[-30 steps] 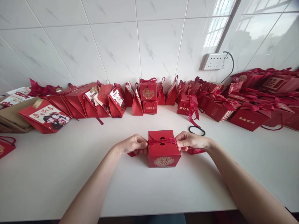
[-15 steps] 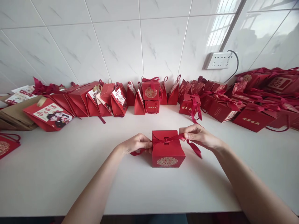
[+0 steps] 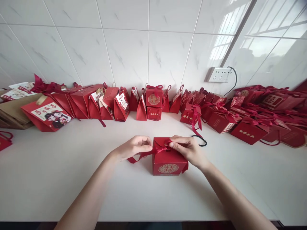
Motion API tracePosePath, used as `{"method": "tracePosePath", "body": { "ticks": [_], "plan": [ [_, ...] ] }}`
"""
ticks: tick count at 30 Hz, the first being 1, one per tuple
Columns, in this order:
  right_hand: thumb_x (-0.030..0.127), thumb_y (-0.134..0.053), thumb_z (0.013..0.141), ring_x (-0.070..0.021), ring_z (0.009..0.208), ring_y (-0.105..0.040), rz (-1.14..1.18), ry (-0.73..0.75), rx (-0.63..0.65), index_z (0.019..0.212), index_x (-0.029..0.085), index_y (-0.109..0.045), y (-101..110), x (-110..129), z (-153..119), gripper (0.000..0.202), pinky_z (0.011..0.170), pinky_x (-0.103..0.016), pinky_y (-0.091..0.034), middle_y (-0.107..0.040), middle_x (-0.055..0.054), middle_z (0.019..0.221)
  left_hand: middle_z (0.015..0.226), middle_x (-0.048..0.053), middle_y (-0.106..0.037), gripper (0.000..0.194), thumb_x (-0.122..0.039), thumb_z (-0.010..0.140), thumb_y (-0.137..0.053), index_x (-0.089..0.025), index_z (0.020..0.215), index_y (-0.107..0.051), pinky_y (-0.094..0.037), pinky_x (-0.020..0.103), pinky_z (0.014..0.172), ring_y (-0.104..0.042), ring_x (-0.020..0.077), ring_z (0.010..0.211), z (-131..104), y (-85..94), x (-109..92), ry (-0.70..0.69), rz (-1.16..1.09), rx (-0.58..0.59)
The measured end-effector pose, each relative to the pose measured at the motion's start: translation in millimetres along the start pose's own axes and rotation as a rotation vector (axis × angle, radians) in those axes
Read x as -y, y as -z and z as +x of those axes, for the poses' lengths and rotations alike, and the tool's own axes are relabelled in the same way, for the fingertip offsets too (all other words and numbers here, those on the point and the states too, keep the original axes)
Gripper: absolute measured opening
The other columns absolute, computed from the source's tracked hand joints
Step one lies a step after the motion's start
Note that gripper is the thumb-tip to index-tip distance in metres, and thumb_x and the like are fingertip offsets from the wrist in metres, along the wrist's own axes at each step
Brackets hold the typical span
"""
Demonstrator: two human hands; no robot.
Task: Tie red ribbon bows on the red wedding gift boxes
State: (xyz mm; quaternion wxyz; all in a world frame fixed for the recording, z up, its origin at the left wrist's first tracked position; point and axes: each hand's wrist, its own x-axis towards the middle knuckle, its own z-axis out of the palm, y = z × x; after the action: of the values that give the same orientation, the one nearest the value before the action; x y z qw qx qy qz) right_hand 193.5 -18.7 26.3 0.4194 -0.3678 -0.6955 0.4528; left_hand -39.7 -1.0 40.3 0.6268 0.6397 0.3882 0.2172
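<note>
On the worktop [image 3: 134, 201], the box [image 3: 169, 169] looks light, crushable, best side-held, as right fingers [image 3: 177, 147] pinch slick-looking ribbon [image 3: 158, 149], left fingers' [image 3: 144, 148] grip unclear.

The red cardboard gift box [image 3: 176, 159] stands upright at the middle of the scene, toward the near side, its top flaps folded closed with curved edges and a dark cutout at the centre. A round gold medallion [image 3: 168, 168] decorates the near face. A crimson satin ribbon [image 3: 157, 149] crosses the top; one length trails off the left side in a loose curve, and another bit shows at the near right corner.
</note>
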Motion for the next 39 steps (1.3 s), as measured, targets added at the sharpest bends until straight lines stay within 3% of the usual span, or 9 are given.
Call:
{"method": "tracePosePath", "body": {
  "ticks": [4, 8, 12, 15, 19, 24, 30, 39],
  "plan": [
    [0.049, -0.062, 0.080, -0.0169, 0.072, -0.059, -0.023, -0.003, -0.042, 0.077, 0.019, -0.072, -6, 1, 2, 0.032, 0.063, -0.028, -0.047, -0.066, -0.006, 0.081, 0.075, -0.002, -0.056, 0.024, -0.036, 0.080, -0.061, -0.018, 0.093, -0.053, -0.033, 0.018, 0.049, -0.046, 0.0073, 0.058, -13, -9.0, -17, -0.011, 0.135, -0.193],
    [0.045, -0.053, 0.087, -0.0172, 0.078, -0.059, -0.070, 0.005, -0.029, 0.086, 0.019, -0.071, -7, 3, 0, 0.032, 0.066, -0.028, -0.046, -0.067, -0.007, 0.093, 0.073, 0.000, -0.058, 0.021, -0.038, 0.084, -0.054, -0.018, 0.093, -0.056, -0.037, 0.020, 0.051, -0.049, 0.0093, 0.058, -23, -24.8, -33, 0.005, 0.305, -0.166],
    [0.044, -0.056, 0.083, -0.0194, 0.084, -0.063, -0.048, -0.061, -0.054, 0.082, 0.018, -0.067, -6, 1, -2, 0.029, 0.069, -0.029, -0.049, -0.069, -0.007, 0.091, 0.077, 0.001, -0.061, 0.027, -0.044, 0.086, -0.050, -0.021, 0.094, -0.061, -0.037, 0.021, 0.049, -0.052, 0.0114, 0.058, -27, -32.9, -40, 0.001, 0.486, -0.263],
    [0.045, -0.063, 0.078, -0.0183, 0.076, -0.064, 0.077, -0.123, -0.085, 0.089, 0.018, -0.058, -7, -1, -2, 0.030, 0.059, -0.027, -0.049, -0.071, -0.006, 0.084, 0.093, 0.002, -0.065, 0.023, -0.041, 0.084, -0.055, -0.023, 0.094, -0.064, -0.040, 0.021, 0.053, -0.058, 0.0146, 0.071, -29, -35.5, -48, -0.049, 0.595, -0.287],
    [0.043, -0.068, 0.074, -0.0173, 0.071, -0.065, 0.179, -0.156, -0.092, 0.102, 0.019, -0.053, -9, 0, -2, 0.040, 0.053, -0.025, -0.050, -0.072, -0.005, 0.083, 0.090, 0.002, -0.063, 0.018, -0.031, 0.086, -0.051, -0.022, 0.085, -0.067, -0.039, 0.022, 0.055, -0.057, 0.0154, 0.072, -32, -45.1, -61, -0.044, 0.834, -0.333],
    [0.036, -0.059, 0.080, -0.0181, 0.079, -0.067, 0.042, -0.033, -0.054, 0.084, 0.017, -0.067, -9, 2, -2, 0.021, 0.068, -0.028, -0.052, -0.072, -0.005, 0.085, 0.085, 0.002, -0.058, 0.020, -0.021, 0.091, -0.047, -0.019, 0.083, -0.065, -0.041, 0.025, 0.067, -0.056, 0.0158, 0.080, -26, -62.9, -69, -0.246, 1.158, -0.321],
    [0.031, -0.058, 0.083, -0.0164, 0.076, -0.064, -0.031, 0.039, -0.050, 0.075, 0.019, -0.070, -11, -4, -2, 0.018, 0.067, -0.025, -0.049, -0.072, -0.002, 0.083, 0.083, 0.003, -0.056, 0.024, -0.007, 0.089, -0.041, -0.016, 0.089, -0.063, -0.038, 0.025, 0.060, -0.052, 0.0137, 0.071, -10, -65.1, -75, -0.418, 1.411, -0.260],
    [0.030, -0.059, 0.083, -0.0131, 0.067, -0.060, -0.001, 0.038, -0.071, 0.071, 0.017, -0.068, -12, -6, 0, 0.021, 0.060, -0.022, -0.046, -0.069, -0.001, 0.075, 0.083, 0.000, -0.063, 0.031, 0.006, 0.082, -0.040, -0.016, 0.088, -0.061, -0.040, 0.026, 0.064, -0.047, 0.0157, 0.078, 0, -54.6, -81, -0.727, 1.399, -0.213]
  ]
}}
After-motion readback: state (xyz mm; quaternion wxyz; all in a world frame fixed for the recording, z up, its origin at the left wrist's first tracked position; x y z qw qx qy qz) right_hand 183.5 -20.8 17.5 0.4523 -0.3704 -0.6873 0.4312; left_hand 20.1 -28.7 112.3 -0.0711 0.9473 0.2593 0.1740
